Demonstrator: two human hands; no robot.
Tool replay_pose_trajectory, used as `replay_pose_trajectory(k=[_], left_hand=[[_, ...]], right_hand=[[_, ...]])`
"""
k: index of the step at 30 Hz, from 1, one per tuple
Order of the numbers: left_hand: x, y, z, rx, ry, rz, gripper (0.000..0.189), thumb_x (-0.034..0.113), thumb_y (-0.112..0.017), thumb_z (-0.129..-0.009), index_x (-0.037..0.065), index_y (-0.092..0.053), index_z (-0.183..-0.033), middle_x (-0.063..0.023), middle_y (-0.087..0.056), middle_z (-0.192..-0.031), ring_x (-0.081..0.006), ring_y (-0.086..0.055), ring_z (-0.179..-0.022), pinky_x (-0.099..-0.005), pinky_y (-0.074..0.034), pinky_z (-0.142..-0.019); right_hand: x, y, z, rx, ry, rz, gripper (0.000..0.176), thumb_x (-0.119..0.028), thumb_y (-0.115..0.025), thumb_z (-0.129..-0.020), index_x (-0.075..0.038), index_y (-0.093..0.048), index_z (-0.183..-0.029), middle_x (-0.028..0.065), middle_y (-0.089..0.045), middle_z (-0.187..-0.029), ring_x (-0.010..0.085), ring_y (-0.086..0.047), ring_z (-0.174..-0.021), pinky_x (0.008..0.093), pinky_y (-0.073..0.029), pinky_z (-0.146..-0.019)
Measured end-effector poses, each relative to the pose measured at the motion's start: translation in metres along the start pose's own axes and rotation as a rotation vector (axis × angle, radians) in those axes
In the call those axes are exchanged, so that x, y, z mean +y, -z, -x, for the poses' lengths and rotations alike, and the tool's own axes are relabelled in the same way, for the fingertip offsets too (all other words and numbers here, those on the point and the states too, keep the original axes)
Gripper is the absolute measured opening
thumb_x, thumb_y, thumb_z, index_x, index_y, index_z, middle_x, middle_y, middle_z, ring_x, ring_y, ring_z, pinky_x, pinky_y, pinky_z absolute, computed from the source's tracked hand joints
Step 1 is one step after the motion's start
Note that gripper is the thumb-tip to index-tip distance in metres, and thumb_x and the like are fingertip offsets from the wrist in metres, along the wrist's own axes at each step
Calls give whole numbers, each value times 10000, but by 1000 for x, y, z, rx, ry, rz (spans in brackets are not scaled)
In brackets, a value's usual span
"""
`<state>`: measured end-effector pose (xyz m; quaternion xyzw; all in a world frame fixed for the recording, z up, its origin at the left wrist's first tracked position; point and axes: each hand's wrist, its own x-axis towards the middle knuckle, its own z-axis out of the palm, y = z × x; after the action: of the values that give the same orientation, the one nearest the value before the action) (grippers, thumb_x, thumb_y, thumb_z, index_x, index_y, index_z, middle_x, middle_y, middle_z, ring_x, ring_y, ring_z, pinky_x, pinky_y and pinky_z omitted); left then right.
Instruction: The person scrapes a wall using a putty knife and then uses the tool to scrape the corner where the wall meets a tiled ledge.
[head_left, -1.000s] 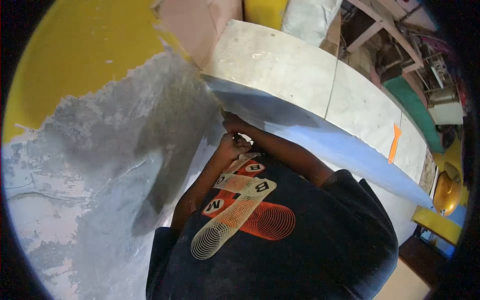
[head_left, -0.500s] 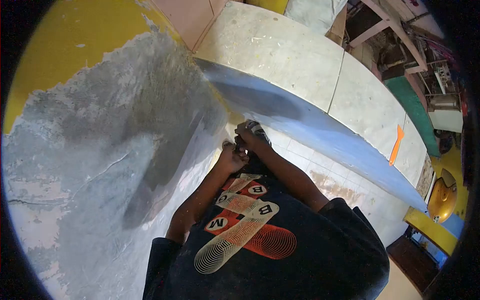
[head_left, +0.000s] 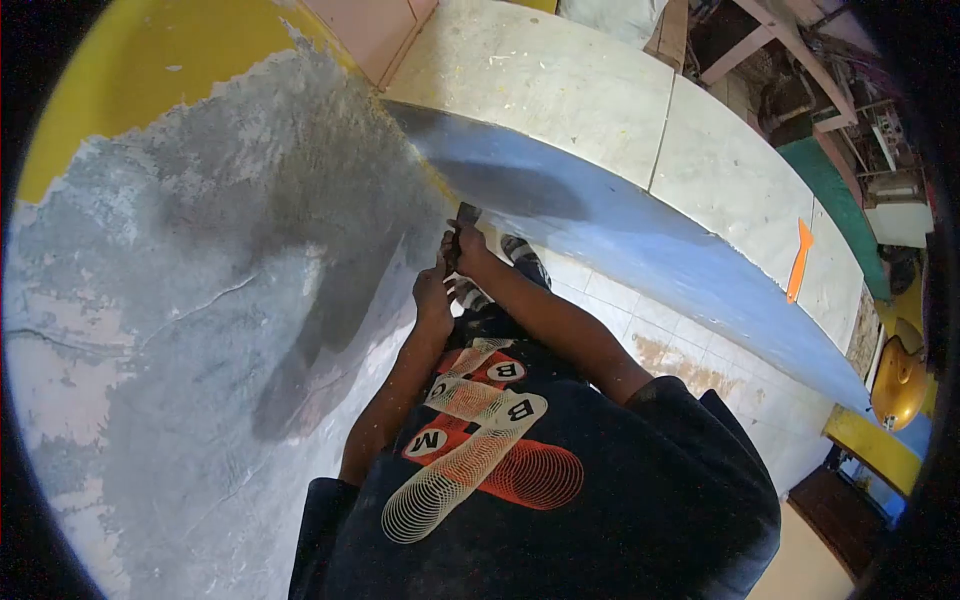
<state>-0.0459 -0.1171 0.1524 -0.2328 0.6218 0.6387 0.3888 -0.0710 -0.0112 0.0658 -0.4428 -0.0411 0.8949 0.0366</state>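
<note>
A scraper (head_left: 467, 213) with a flat metal blade and a dark handle points away from me, its blade up by the corner where the grey wall (head_left: 230, 270) meets the blue panel (head_left: 620, 235). My right hand (head_left: 470, 255) is closed around the handle close below the blade. Just behind it, my left hand (head_left: 432, 295) is closed at the handle's lower end. Yellow paint (head_left: 130, 90) with a ragged edge covers the wall's upper part, and a thin yellow strip runs down the corner.
A pale counter slab (head_left: 560, 80) with small flakes on it curves above the blue panel. An orange plastic tool (head_left: 800, 262) lies near its right edge. At far right hangs a golden, rounded object (head_left: 898, 385). White floor tiles (head_left: 620, 310) show below the counter.
Both hands have moved up and slightly left with the scraper, away from my body and toward the corner. Its blade now shows beyond my right hand. The view has shifted slightly.
</note>
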Motion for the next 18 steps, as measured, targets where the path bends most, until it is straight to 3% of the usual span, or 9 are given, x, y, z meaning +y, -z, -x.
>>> replay_pose_trajectory(k=[3, 7, 9, 10, 12, 14, 16, 18], left_hand=[[8, 10, -6, -85, -68, -41, 527, 361, -542, -867, 45, -391, -1261, -112, -470, -1173, -262, -458, -1037, -407, -370, -864], [24, 4, -6, -85, -49, 43, 551, 385, -543, -865, 57, -375, -1273, -116, -457, -1197, -259, -454, -1055, -419, -371, -901], [32, -1, -13, -27, 260, 383, 756, 532, -639, -747, 36, -367, -1247, -138, -430, -1201, -276, -449, -1076, -438, -386, -910], [35, -1, -20, -22, 259, 390, 756, 532, -639, -747, 36, -367, -1247, -138, -430, -1201, -276, -449, -1076, -438, -386, -910], [42, 1, -34, -497, 471, 639, 812, 560, -640, -724, 58, -328, -1282, -143, -368, -1276, -303, -393, -1172, -494, -336, -973], [45, -12, -38, -460, 409, 672, 739, 535, -632, -743, 68, -377, -1255, -152, -413, -1247, -318, -408, -1170, -502, -335, -979], [45, -21, -52, -615, 333, 728, 638, 513, -634, -754, 83, -456, -1192, -132, -483, -1176, -321, -455, -1116, -501, -351, -970], [44, -27, -55, -574, 293, 716, 569, 493, -630, -767, 90, -495, -1145, -121, -513, -1136, -312, -477, -1090, -491, -369, -954]], right_hand=[[-1, -9, -7, -110, 5, -105, 172, -257, -447, -912, -99, -441, -844, 52, -449, -614, 157, -433, -486, 290, -372, -422], [-3, -27, -19, -143, -24, -15, 239, -307, -442, -918, -109, -441, -784, 40, -422, -584, 145, -402, -461, 285, -360, -409], [-5, -34, -27, -167, -1, 109, 156, -170, -290, -925, -113, -365, -801, 19, -412, -610, 137, -392, -480, 292, -361, -421], [-6, -35, -32, -167, -8, 116, 156, -170, -290, -925, -113, -365, -801, 19, -412, -610, 137, -392, -480, 292, -361, -421], [-5, -39, -25, -173, -22, 107, 263, -303, -415, -919, -76, -461, -796, 40, -423, -599, 177, -413, -500, 323, -418, -492], [5, -33, -24, -177, -49, 140, 249, -304, -420, -916, -74, -442, -824, 46, -404, -639, 185, -405, -536, 327, -416, -513], [2, -28, -22, -179, -59, 151, 238, -306, -429, -911, -72, -404, -880, 58, -367, -718, 200, -388, -609, 336, -412, -555], [0, -25, -20, -179, -75, 157, 252, -308, -439, -905, -69, -366, -936, 70, -330, -797, 215, -371, -681, 344, -408, -597]])
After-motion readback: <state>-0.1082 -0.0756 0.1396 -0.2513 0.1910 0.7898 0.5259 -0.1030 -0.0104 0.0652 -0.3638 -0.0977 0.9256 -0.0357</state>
